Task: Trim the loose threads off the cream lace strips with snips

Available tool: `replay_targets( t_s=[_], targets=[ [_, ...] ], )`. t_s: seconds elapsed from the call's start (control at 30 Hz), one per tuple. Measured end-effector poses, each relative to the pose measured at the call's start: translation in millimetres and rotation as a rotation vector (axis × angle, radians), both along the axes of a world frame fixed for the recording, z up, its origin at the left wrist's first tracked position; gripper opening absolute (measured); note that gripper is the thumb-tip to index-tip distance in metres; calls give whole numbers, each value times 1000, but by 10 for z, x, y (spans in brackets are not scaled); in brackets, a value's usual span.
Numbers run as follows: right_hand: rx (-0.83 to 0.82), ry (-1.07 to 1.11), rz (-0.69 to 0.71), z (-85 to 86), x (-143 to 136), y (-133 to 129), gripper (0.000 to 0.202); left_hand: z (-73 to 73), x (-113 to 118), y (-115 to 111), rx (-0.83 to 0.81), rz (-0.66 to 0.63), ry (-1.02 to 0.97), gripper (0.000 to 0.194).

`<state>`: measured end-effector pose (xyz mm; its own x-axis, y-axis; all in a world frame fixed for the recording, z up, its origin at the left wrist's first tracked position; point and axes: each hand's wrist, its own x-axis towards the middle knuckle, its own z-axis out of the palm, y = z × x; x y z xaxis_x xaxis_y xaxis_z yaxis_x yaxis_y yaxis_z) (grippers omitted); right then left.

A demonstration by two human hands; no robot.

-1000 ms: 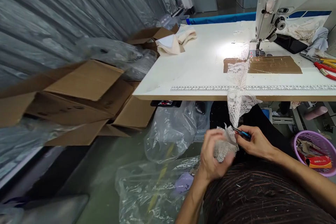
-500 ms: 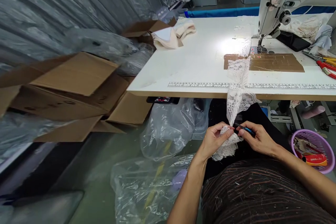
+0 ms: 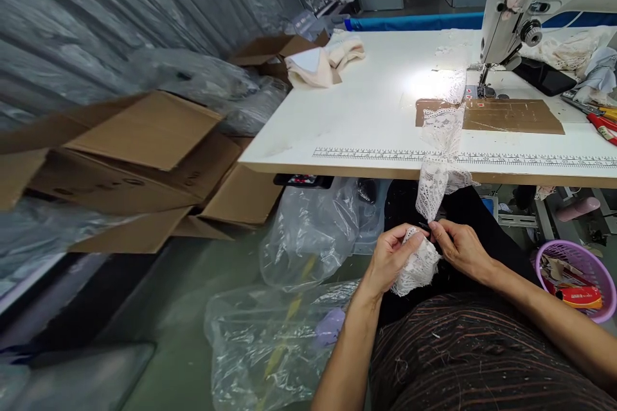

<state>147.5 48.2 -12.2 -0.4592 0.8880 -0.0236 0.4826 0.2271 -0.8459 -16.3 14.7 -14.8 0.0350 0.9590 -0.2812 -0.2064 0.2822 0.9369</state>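
White lace (image 3: 434, 183) runs from beside the sewing machine (image 3: 486, 80) over the table's front edge down to my lap. Bunched in my left hand (image 3: 393, 257) is the lower part of the lace, pinched between thumb and fingers. Close on its right, my right hand (image 3: 457, 247) pinches the narrow bottom of the hanging lace. A small dark tip shows between the two hands; the rest of that tool is hidden by my right hand.
The white table (image 3: 366, 115) carries a printed ruler, a brown cardboard strip (image 3: 515, 117), cream fabric (image 3: 313, 69), a black phone (image 3: 544, 76) and red-handled pliers (image 3: 602, 128). An open carton (image 3: 144, 131) stands left. A purple basket (image 3: 608, 282) is at the right.
My right hand has closed in on the lace, and the blue-black tool seen in it before is now mostly hidden. The lace bunch in my left hand has separated slightly from the hanging part.
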Motion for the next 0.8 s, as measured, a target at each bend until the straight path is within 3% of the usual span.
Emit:
replay_targets(
  t_s=[0.33, 0.47, 0.57, 0.7, 0.8],
  targets=[
    [-20, 15, 29, 49, 11, -39, 43, 50, 6, -23, -48, -36, -15, 43],
    [-134, 116, 58, 30, 49, -80, 42, -16, -5, -99, -61, -73, 40, 44],
    [-156, 148, 9, -37, 96, -89, 37, -200, -50, -162, 44, -63, 335, 39],
    [-59, 258, -264, -107, 73, 32, 37, -555, -154, -193, 309, 133, 914, 27],
    [-38, 341, -330, -79, 1, 177, 45, -722, -217, -179, 382, 192, 1035, 37]
  ],
)
